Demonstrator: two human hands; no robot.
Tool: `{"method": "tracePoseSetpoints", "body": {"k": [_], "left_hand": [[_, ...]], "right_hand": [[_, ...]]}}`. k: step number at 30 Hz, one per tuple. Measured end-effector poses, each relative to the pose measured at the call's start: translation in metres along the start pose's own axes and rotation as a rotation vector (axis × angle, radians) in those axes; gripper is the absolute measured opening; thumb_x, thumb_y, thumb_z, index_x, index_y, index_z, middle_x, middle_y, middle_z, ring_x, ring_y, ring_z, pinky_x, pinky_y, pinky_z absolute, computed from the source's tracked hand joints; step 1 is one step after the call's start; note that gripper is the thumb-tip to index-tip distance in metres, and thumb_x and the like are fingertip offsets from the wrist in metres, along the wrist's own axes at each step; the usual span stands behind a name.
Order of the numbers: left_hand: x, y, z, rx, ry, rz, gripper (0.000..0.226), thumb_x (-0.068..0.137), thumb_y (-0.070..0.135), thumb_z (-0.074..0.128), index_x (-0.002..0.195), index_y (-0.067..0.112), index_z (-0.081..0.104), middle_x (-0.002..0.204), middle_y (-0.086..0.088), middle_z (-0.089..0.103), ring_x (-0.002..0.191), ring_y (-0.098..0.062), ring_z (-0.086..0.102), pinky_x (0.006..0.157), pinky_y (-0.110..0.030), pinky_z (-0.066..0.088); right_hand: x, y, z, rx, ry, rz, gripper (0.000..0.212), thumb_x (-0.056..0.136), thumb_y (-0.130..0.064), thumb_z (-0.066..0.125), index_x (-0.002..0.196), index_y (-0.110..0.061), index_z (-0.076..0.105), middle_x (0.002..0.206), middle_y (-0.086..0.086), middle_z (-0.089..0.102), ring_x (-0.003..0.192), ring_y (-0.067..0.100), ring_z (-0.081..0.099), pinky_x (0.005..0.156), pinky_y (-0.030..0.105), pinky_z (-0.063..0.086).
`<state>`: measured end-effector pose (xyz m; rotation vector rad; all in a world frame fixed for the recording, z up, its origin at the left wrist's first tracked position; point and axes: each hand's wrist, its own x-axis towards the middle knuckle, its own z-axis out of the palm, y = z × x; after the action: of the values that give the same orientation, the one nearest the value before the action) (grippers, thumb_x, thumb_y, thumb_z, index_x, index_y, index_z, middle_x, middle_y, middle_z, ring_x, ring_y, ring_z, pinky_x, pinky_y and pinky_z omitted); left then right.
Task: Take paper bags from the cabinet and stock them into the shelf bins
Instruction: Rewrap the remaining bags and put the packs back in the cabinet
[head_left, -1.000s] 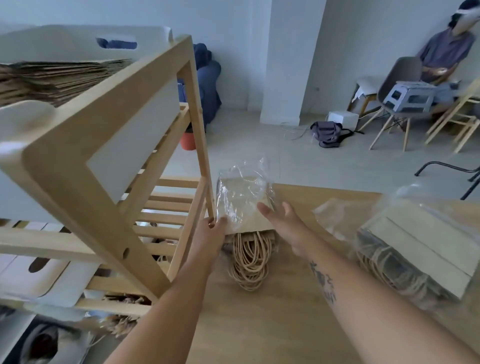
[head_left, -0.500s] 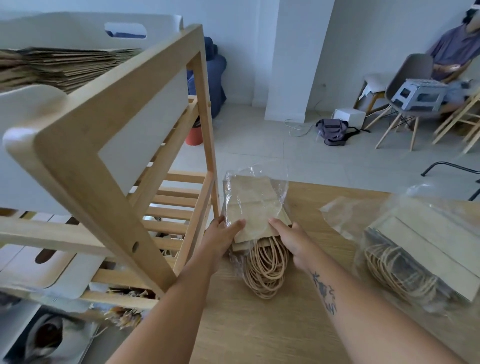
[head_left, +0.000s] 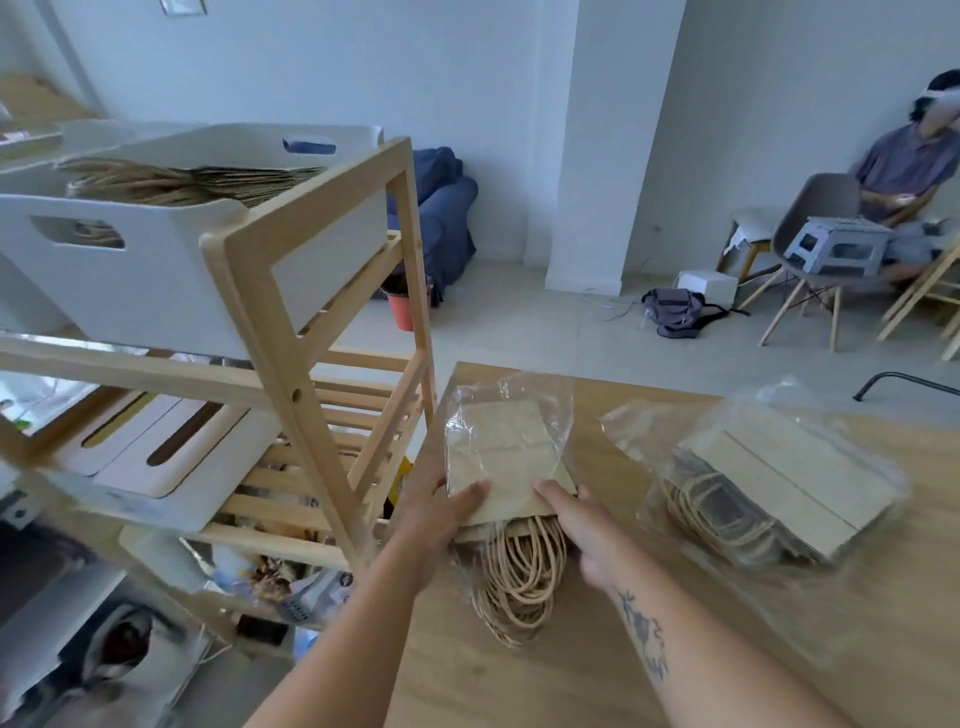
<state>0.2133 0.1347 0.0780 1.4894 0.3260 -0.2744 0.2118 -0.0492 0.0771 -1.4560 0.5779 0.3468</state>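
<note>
I am holding the wrapped stack of paper bags (head_left: 501, 462) on the counter (head_left: 597, 675) with both hands, left hand (head_left: 441, 512) and right hand (head_left: 584, 525) pressing its sides, and next I think I must lift it to the white bin (head_left: 156, 275).

Both hands (head_left: 436, 512) grip bag pack (head_left: 506, 467) on table (head_left: 519, 686)

Two plastic-wrapped bundles of paper bags lie on the bench (head_left: 571, 675): one bundle (head_left: 506, 457) under the fingers of both hands, left hand (head_left: 434, 512) and right hand (head_left: 584, 530), and a second bundle (head_left: 769, 483) well to the right of the right hand. On the wooden shelf (head_left: 311, 415) left of the left hand, one white bin (head_left: 156, 280) on top holds a stack of bags, and two more white bins (head_left: 171, 457) sit on the tier below.
</note>
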Motion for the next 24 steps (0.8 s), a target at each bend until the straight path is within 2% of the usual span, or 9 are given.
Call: {"method": "tracePoseSetpoints", "body": {"k": [2, 5, 7, 9, 13, 17, 22, 24], "left_hand": [[-0.024, -0.006, 0.008, 0.008, 0.020, -0.012, 0.050, 0.076, 0.030, 0.085, 0.120, 0.019, 0.064, 0.104, -0.005, 0.076, 0.087, -0.023, 0.076, 0.071, -0.040, 0.063], [-0.059, -0.017, 0.023, 0.019, 0.048, -0.001, 0.050, 0.074, 0.036, 0.086, 0.117, 0.020, 0.065, 0.104, -0.003, 0.077, 0.088, -0.022, 0.075, 0.069, -0.035, 0.061], [-0.083, -0.027, 0.031, 0.013, 0.066, 0.014, 0.050, 0.075, 0.037, 0.085, 0.117, 0.018, 0.066, 0.103, -0.003, 0.077, 0.088, -0.021, 0.075, 0.070, -0.033, 0.060], [-0.106, -0.035, 0.036, -0.020, 0.074, 0.017, 0.050, 0.077, 0.035, 0.084, 0.119, 0.016, 0.065, 0.102, -0.004, 0.078, 0.088, -0.022, 0.076, 0.075, -0.037, 0.061], [-0.147, -0.045, 0.037, -0.054, 0.068, 0.022, 0.047, 0.079, 0.032, 0.082, 0.120, 0.015, 0.065, 0.101, -0.006, 0.078, 0.085, -0.025, 0.076, 0.065, -0.033, 0.059], [-0.172, -0.051, 0.032, -0.041, 0.056, 0.031, 0.051, 0.079, 0.032, 0.083, 0.123, 0.015, 0.064, 0.103, -0.006, 0.077, 0.087, -0.023, 0.076, 0.073, -0.036, 0.062], [-0.197, -0.064, 0.018, -0.050, 0.054, 0.034, 0.058, 0.076, 0.032, 0.085, 0.126, 0.013, 0.063, 0.106, -0.007, 0.076, 0.085, -0.022, 0.076, 0.066, -0.031, 0.061], [-0.209, -0.071, 0.008, -0.033, 0.032, 0.027, 0.058, 0.076, 0.034, 0.085, 0.125, 0.015, 0.062, 0.104, -0.007, 0.076, 0.078, -0.021, 0.076, 0.060, -0.032, 0.059]], "right_hand": [[-0.018, 0.008, -0.013, -0.004, -0.007, -0.017, 0.032, 0.086, -0.035, 0.071, 0.109, -0.019, 0.055, 0.106, 0.010, 0.070, 0.093, 0.027, 0.069, 0.079, 0.040, 0.058], [-0.047, 0.019, -0.031, -0.020, -0.036, -0.046, 0.058, 0.077, -0.044, 0.074, 0.123, -0.019, 0.052, 0.111, 0.008, 0.069, 0.096, 0.028, 0.069, 0.087, 0.046, 0.057], [-0.064, 0.028, -0.040, -0.032, -0.044, -0.048, 0.073, 0.068, -0.051, 0.075, 0.128, -0.019, 0.049, 0.115, 0.007, 0.068, 0.097, 0.027, 0.069, 0.087, 0.047, 0.058], [-0.084, 0.035, -0.047, -0.043, -0.043, -0.055, 0.065, 0.073, -0.050, 0.074, 0.125, -0.019, 0.050, 0.114, 0.007, 0.067, 0.096, 0.027, 0.068, 0.087, 0.046, 0.058], [-0.114, 0.053, -0.056, -0.072, -0.052, -0.074, 0.058, 0.075, -0.048, 0.072, 0.121, -0.019, 0.052, 0.112, 0.006, 0.068, 0.097, 0.026, 0.068, 0.089, 0.046, 0.057], [-0.137, 0.071, -0.057, -0.024, -0.032, -0.105, 0.047, 0.080, -0.042, 0.073, 0.115, -0.018, 0.054, 0.108, 0.007, 0.069, 0.094, 0.026, 0.069, 0.087, 0.046, 0.057], [-0.163, 0.094, -0.052, -0.003, -0.023, -0.109, 0.046, 0.081, -0.043, 0.072, 0.115, -0.019, 0.053, 0.109, 0.007, 0.068, 0.094, 0.026, 0.069, 0.083, 0.043, 0.059], [-0.174, 0.106, -0.047, 0.001, -0.009, -0.116, 0.042, 0.083, -0.041, 0.071, 0.113, -0.019, 0.053, 0.110, 0.007, 0.067, 0.095, 0.026, 0.068, 0.084, 0.043, 0.058]]}}
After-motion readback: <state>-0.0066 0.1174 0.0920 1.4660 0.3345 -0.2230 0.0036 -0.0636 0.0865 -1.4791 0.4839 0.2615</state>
